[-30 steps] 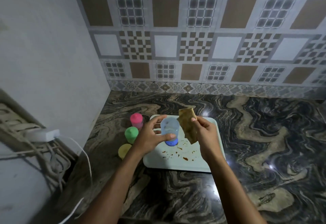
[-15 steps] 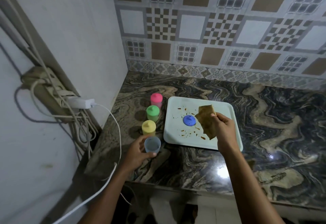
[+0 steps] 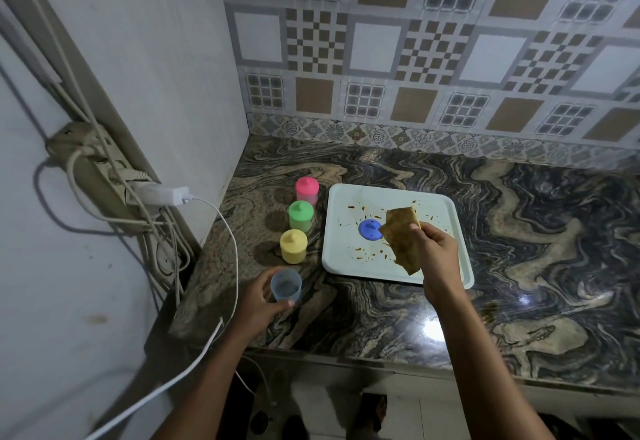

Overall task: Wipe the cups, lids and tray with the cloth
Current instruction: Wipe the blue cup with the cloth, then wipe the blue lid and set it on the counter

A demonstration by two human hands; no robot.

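My left hand (image 3: 259, 303) grips an open, lidless pale blue cup (image 3: 285, 285), set at the counter's front left, in line with three lidded cups: yellow (image 3: 293, 246), green (image 3: 300, 216) and pink (image 3: 307, 191). My right hand (image 3: 437, 253) holds a brown cloth (image 3: 401, 236) above the white tray (image 3: 346, 259). The tray is smeared with brown stains. A blue lid (image 3: 370, 229) lies on the tray, just left of the cloth.
The dark marbled counter (image 3: 519, 266) meets a white wall on the left and a tiled backsplash behind. A power strip (image 3: 100, 176) with a white charger (image 3: 162, 195) and its cable hangs on the left wall, near the cups.
My left hand has carried the blue cup off the tray down to the counter in front of the yellow cup, leaving the blue lid on the tray. The view has pulled back.
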